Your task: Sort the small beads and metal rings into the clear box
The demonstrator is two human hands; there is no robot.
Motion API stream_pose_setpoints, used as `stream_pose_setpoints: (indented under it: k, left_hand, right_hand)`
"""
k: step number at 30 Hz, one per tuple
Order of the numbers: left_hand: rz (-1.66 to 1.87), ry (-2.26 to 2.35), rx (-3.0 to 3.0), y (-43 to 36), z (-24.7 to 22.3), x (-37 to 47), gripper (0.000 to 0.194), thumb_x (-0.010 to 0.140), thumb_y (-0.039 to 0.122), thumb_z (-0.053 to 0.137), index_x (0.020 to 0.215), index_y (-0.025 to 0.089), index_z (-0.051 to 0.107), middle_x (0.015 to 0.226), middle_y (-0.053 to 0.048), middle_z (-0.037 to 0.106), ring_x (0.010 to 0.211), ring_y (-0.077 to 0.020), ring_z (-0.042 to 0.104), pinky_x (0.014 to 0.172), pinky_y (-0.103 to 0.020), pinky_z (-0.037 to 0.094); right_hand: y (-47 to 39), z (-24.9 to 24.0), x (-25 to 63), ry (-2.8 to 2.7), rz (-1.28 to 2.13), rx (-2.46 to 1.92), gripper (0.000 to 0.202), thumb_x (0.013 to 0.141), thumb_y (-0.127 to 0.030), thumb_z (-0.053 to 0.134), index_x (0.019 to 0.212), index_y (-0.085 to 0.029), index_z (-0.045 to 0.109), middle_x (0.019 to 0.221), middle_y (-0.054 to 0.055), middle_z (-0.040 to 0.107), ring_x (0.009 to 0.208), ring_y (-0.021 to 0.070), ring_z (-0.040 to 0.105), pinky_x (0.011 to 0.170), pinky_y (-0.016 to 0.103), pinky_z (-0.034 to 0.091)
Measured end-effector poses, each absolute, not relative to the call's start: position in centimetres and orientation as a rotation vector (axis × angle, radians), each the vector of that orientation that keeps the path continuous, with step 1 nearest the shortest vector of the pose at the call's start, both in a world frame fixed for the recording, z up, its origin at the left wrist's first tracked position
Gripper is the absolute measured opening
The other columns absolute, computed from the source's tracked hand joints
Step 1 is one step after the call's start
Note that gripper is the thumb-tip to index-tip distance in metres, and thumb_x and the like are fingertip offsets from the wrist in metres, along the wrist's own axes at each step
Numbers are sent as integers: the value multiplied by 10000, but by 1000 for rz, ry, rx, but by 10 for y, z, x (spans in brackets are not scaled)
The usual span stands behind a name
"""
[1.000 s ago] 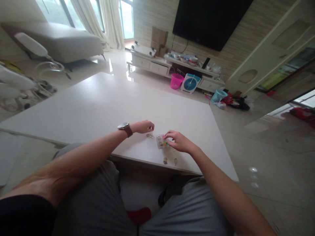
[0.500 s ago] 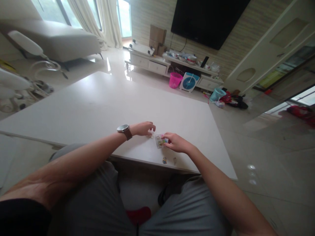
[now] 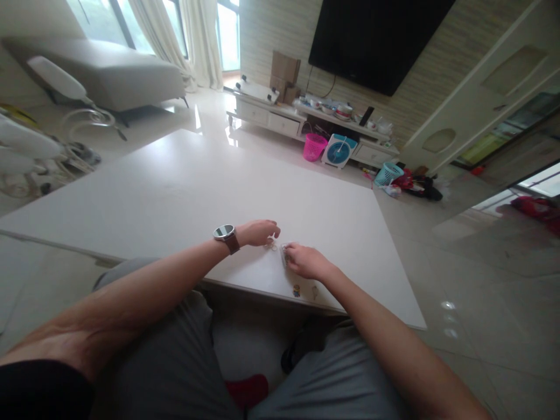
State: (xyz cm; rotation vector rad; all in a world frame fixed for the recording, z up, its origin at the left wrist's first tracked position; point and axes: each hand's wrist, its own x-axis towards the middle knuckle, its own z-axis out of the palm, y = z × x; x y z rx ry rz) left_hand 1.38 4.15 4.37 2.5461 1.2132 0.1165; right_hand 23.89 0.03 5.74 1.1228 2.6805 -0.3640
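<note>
On the white table, my left hand rests with curled fingers over small ring-like pieces; what its fingers hold, if anything, is too small to tell. To the right of it, my right hand has its fingers on a small clear case and covers most of it. A small yellow and blue figure piece lies near the table's front edge. Just right of that figure is a small pale piece. A watch is on my left wrist.
Beyond the table stand a pink basket, a blue and white fan and a light blue basket before a low cabinet. A white chair is at the left. My legs are under the table's front edge.
My right hand has moved further over the clear case, hiding more of it. My left hand's fingers have curled down more. The whole view has shifted slightly.
</note>
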Motion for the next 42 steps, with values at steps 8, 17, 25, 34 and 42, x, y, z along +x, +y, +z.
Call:
stream_pose_setpoints:
  k: [8,17,25,34,42]
  left_hand:
    - [123,1198,2548,42,40,13,195,828,166,598,992,196,698,979,-54,679,849,-175,625,744,-267,456]
    - [300,1128,2400,38,55,23,179,813,145,610,954,167,718,898,-38,730,769,-142,650,693,-226,462]
    - [526,1039,2086,37,54,31,240,809,354,696,914,139,705,788,-35,716,677,-123,625,594,-212,445]
    - [719,982,1897,42,47,26,293,781,362,717,900,94,715,764,-70,718,702,-143,630,625,-242,471]
    - [595,1039,1958,52,50,17,195,767,263,670,839,97,744,719,-54,721,651,-131,615,604,-230,450]
  right_hand:
    - [1,62,229,2668,-307,1126,282,930,-262,478,1120,-182,671,1275,118,623,989,213,648,840,288,482]
    - [16,56,253,2966,-786,1205,262,908,-203,527,1076,-159,723,1130,97,671,966,178,639,909,291,475]
    - [11,64,249,3131,-964,1165,303,885,-148,548,1153,-173,688,1156,98,641,923,169,614,863,315,487]
    - [10,65,247,3146,-1034,1185,380,897,-176,533,1263,-192,636,1203,85,609,790,121,595,755,276,500]
    - [13,70,247,3136,-931,1204,312,889,-160,540,1170,-175,676,1217,84,643,740,112,593,779,289,498]
